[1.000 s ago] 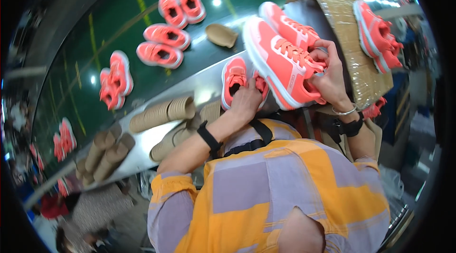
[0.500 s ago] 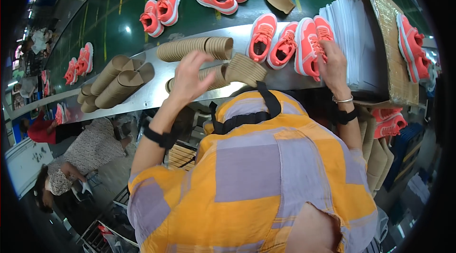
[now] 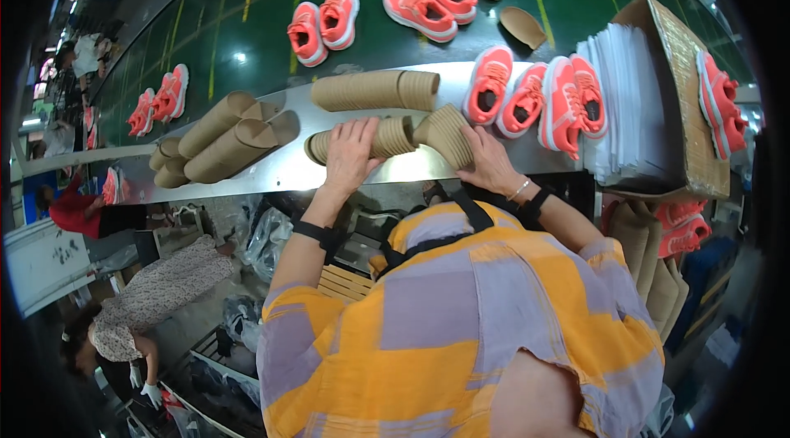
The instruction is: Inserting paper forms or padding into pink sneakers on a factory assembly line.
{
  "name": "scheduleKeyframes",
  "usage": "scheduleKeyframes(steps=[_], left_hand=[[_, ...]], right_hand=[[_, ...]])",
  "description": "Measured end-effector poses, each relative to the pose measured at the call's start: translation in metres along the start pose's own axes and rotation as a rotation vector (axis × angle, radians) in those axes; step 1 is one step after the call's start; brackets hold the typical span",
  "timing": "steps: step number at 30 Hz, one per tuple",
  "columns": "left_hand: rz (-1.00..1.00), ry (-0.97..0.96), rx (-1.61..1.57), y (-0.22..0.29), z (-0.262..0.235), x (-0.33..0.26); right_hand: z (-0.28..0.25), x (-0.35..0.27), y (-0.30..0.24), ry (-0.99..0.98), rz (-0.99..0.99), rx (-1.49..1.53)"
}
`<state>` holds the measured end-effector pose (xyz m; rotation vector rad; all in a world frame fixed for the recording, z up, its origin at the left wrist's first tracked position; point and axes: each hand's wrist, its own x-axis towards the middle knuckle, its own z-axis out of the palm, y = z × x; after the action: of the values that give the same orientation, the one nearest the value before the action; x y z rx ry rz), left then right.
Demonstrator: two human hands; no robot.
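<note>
My left hand [image 3: 351, 154] lies over a nested stack of curved brown cardboard inserts [image 3: 395, 136], fingers wrapped across its top. At the right end of that row, my right hand [image 3: 491, 161] grips a tilted bunch of the same inserts [image 3: 444, 135]. A second nested stack [image 3: 354, 92] lies just beyond, on the metal ledge [image 3: 290, 175]. To the right of my right hand, two pairs of coral sneakers stand side by side, among them a nearer shoe [image 3: 491, 84] and a farther one [image 3: 561, 105].
More rolled inserts [image 3: 230, 152] are piled at the left. An open carton [image 3: 683, 101] with white paper sheets [image 3: 613, 101] stands at the right. Several sneaker pairs sit on the green belt [image 3: 247, 35], beside one loose insert [image 3: 522, 28]. Other people [image 3: 164, 282] are at the lower left.
My right hand has left the sneakers and moved left onto the tilted inserts. My left hand has come down onto the nearer stack. The view has shifted slightly left.
</note>
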<state>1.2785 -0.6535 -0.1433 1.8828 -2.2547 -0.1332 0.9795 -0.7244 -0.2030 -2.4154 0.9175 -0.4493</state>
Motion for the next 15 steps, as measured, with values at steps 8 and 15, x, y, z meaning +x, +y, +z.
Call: scheduleKeyframes(steps=[8, 15], left_hand=[[0.112, -0.025, -0.078, -0.018, -0.005, -0.001], [0.083, 0.026, -0.105, -0.024, -0.036, 0.003]], right_hand=[[0.005, 0.058, -0.044, -0.041, 0.318, 0.381], [-0.030, 0.090, -0.053, -0.287, 0.156, 0.268]])
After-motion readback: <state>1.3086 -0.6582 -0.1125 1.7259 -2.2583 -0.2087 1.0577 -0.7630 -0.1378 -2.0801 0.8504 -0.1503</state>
